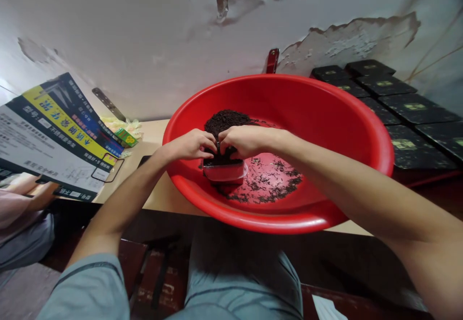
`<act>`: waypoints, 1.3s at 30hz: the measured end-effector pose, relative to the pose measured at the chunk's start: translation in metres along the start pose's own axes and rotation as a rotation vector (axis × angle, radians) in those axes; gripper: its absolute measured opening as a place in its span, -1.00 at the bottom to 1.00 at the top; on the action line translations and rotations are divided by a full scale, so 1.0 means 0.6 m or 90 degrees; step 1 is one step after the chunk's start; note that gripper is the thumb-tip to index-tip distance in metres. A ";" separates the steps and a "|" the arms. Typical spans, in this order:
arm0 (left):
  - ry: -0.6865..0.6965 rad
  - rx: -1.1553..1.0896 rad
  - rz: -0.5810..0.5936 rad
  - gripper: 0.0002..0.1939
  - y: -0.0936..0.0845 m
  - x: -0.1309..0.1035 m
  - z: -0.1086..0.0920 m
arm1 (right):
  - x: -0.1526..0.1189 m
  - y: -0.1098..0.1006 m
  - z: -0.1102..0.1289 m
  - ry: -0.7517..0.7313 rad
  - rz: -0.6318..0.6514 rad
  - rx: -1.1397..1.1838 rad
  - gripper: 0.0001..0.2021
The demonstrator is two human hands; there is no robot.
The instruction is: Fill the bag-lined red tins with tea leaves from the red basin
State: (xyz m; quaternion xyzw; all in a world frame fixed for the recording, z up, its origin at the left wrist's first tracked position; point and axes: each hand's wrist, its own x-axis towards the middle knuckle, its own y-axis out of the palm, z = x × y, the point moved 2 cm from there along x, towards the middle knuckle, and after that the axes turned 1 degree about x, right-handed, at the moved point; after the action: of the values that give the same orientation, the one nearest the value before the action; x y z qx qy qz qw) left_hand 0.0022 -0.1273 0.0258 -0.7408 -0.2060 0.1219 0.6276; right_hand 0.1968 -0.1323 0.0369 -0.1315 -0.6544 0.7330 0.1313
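Observation:
A large red plastic basin (278,224) stands before me, with a heap of dark, shredded dried tea leaves (227,117) inside. In front of the heap, at the basin's left side, sits a small clear plastic container (224,171) filled with the same leaves. My left hand (197,144) reaches over it from the left, fingers curled and pinching at the leaves. From the right, my right hand (244,139) meets it, its fingers bent down into the leaves. The fingertips of both hands are close together and partly hidden. Scattered leaves (277,180) lie on the basin floor.
Stacked black boxes (408,105) stand right of the basin. A printed carton (68,132), a small green box (126,138) and crumpled yellowish wrapping (134,126) are on the left. Behind is a peeling wall (144,45). Another person's arm (41,197) shows at far left.

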 end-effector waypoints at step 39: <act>-0.160 0.009 -0.128 -0.84 -0.027 -0.020 0.010 | -0.010 -0.011 -0.040 0.120 -0.090 -0.028 -0.66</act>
State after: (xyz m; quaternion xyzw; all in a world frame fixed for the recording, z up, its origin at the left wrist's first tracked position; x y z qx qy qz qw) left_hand -0.0133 -0.1258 0.0394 -0.6908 -0.3550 0.1517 0.6113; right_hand 0.2113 -0.1118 0.0411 -0.1564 -0.6625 0.6919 0.2405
